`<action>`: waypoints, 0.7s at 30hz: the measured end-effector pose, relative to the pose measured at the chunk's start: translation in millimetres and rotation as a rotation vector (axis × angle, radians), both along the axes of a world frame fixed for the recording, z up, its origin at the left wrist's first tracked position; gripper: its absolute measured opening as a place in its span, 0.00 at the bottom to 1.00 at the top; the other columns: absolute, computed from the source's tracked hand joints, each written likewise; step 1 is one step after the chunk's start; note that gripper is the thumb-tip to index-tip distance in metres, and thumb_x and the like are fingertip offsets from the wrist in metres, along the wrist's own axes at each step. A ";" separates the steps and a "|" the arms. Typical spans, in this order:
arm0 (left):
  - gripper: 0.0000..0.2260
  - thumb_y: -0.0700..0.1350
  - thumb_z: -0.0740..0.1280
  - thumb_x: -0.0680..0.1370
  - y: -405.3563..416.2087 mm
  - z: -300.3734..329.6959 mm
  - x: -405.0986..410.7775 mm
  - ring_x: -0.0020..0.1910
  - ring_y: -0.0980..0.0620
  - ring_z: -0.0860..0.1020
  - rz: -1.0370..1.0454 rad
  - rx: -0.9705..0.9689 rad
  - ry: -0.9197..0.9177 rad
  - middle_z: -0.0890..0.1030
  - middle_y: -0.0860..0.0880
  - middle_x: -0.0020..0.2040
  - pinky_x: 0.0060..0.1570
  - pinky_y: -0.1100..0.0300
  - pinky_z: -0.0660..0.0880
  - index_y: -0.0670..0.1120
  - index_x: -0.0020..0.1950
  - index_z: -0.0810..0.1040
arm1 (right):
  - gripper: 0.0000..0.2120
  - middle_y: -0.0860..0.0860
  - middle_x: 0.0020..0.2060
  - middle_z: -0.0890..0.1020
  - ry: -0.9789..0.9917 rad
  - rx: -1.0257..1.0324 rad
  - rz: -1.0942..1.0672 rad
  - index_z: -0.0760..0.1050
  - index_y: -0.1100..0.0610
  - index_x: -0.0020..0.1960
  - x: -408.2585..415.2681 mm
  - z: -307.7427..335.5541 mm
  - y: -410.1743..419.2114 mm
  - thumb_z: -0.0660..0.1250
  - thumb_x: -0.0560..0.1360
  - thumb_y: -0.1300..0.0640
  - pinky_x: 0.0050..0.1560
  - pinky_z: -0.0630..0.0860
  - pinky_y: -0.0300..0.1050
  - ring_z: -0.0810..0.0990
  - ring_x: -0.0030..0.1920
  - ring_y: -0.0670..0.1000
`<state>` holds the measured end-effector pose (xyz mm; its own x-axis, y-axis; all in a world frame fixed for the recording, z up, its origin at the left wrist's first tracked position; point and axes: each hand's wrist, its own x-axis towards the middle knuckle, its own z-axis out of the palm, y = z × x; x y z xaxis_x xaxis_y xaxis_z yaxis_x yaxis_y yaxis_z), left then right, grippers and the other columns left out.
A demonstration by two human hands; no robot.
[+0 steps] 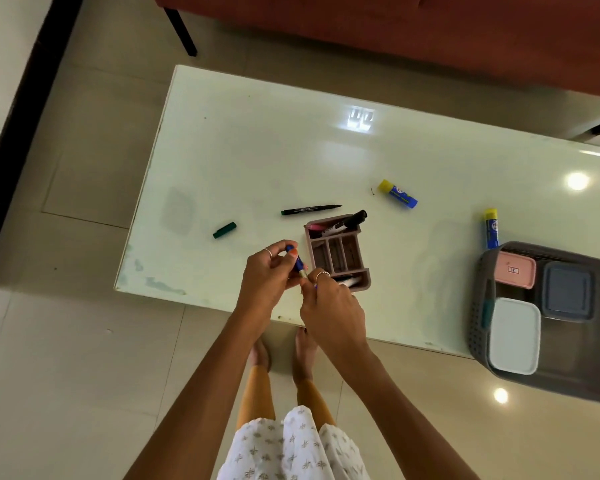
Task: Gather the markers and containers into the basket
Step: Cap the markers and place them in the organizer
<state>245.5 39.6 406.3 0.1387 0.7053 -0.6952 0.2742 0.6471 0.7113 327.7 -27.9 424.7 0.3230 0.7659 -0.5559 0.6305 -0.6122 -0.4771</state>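
Green cap [224, 230], uncapped marker [310, 209] beside organizer [338, 251]; basket [548, 323] far right.

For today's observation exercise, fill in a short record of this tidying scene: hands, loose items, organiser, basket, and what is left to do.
left hand: holds blue marker
right hand: pinches the marker's lower end
loose on table: uncapped green marker, green cap, two glue sticks
pink organiser: on table, black marker across its far end
basket: at table's right corner, holds pink, grey and white containers
left to do: markers not yet in basket
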 end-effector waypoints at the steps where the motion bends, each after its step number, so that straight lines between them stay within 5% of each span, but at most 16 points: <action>1: 0.13 0.40 0.62 0.79 -1.8 -1.3 -0.6 0.48 0.47 0.80 0.000 0.000 0.012 0.81 0.38 0.51 0.53 0.52 0.80 0.41 0.64 0.76 | 0.14 0.51 0.43 0.78 0.007 -0.014 0.008 0.70 0.56 0.61 0.0 -1.2 0.0 0.52 0.82 0.51 0.44 0.75 0.44 0.77 0.42 0.51; 7: 0.13 0.46 0.61 0.80 -1.4 -5.5 -7.9 0.40 0.51 0.80 0.041 -0.075 0.001 0.82 0.42 0.47 0.46 0.58 0.79 0.47 0.64 0.75 | 0.14 0.50 0.39 0.76 0.136 -0.036 0.059 0.71 0.58 0.55 13.7 -8.0 9.8 0.54 0.81 0.49 0.43 0.76 0.47 0.76 0.40 0.50; 10: 0.14 0.48 0.58 0.81 0.2 -6.7 -10.9 0.41 0.50 0.80 0.082 -0.105 0.004 0.82 0.45 0.49 0.45 0.59 0.77 0.50 0.66 0.71 | 0.11 0.51 0.35 0.77 0.157 0.091 -0.068 0.70 0.56 0.46 31.7 -4.5 16.7 0.57 0.80 0.50 0.36 0.75 0.44 0.78 0.34 0.51; 14: 0.14 0.48 0.58 0.82 3.3 -15.1 -20.7 0.42 0.49 0.80 0.158 -0.153 0.063 0.82 0.46 0.50 0.47 0.58 0.76 0.48 0.67 0.70 | 0.08 0.56 0.41 0.82 0.255 0.163 -0.348 0.74 0.61 0.50 55.5 -5.9 18.4 0.62 0.78 0.56 0.43 0.80 0.50 0.83 0.40 0.57; 19: 0.14 0.47 0.57 0.82 0.4 -22.1 -34.1 0.46 0.48 0.80 0.109 -0.183 0.109 0.81 0.46 0.51 0.47 0.59 0.75 0.44 0.66 0.71 | 0.07 0.52 0.39 0.81 0.193 0.189 -0.354 0.77 0.60 0.50 64.5 -18.3 16.5 0.62 0.78 0.60 0.34 0.72 0.28 0.80 0.38 0.49; 21: 0.15 0.47 0.57 0.82 -2.2 -24.6 -39.2 0.47 0.47 0.79 0.117 -0.199 0.111 0.81 0.45 0.51 0.46 0.59 0.75 0.43 0.65 0.71 | 0.08 0.56 0.40 0.82 0.184 0.156 -0.333 0.76 0.63 0.50 63.6 -27.3 19.4 0.61 0.78 0.59 0.32 0.71 0.31 0.79 0.36 0.52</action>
